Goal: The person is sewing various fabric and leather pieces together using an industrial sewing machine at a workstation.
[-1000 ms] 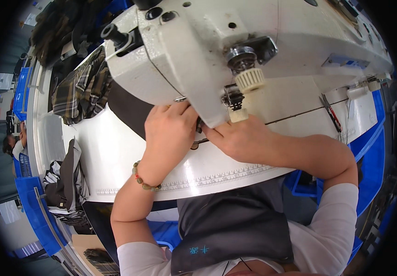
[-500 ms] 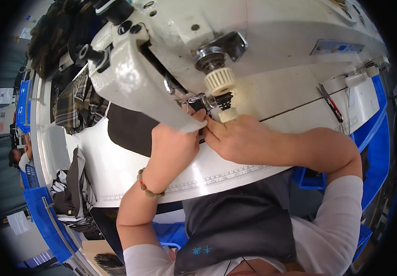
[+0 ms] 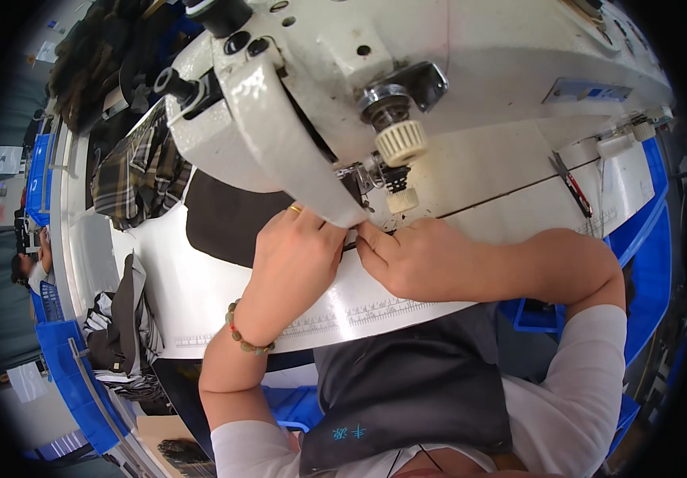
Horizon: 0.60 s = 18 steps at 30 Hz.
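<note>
A dark fabric piece lies flat on the white sewing table, its right end under my fingers. My left hand is closed on that end, fingers curled; the white machine arm hides some fingertips. Touching the same edge, my right hand pinches it between thumb and curled fingers, close beside the left. Just beyond my fingers are the presser foot and needle area of a white sewing machine, partly covered by its curved arm.
Red-handled thread snips lie at the right of the table. Plaid fabric is heaped at the far left, with folded dark and striped cloth nearer. A ruler strip runs along the front edge. Another person sits far left.
Both hands have drawn slightly toward me, away from the presser foot, still together at the fabric's end. The machine head appears a little further right in the view.
</note>
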Motion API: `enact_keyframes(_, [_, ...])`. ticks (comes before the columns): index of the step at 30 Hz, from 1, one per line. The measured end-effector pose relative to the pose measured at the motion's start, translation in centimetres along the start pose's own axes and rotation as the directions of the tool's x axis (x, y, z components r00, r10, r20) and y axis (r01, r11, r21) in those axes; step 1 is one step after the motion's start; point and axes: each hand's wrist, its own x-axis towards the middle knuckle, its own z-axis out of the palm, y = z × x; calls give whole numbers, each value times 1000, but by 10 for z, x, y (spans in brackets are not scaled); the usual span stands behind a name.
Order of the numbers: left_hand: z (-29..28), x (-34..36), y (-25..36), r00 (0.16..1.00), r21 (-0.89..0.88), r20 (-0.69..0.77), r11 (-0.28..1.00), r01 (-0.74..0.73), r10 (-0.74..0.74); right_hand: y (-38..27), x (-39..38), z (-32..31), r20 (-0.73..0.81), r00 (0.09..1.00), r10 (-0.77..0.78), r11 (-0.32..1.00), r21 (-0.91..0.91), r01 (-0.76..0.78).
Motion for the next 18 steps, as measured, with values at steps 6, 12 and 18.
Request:
enact_keyframes(6, [1, -1, 0, 997, -44, -10, 996, -71, 71, -5, -2, 7, -58, 998, -6, 999, 53, 9])
enact_keyframes(12, [3, -1, -1, 996, -27, -9, 995, -92, 92, -5, 1, 6, -63, 998, 19, 998, 59, -16])
enact_keyframes(18, [4, 1, 2, 997, -50, -22, 996, -69, 68, -5, 0, 12, -99, 995, 28, 996, 89, -19])
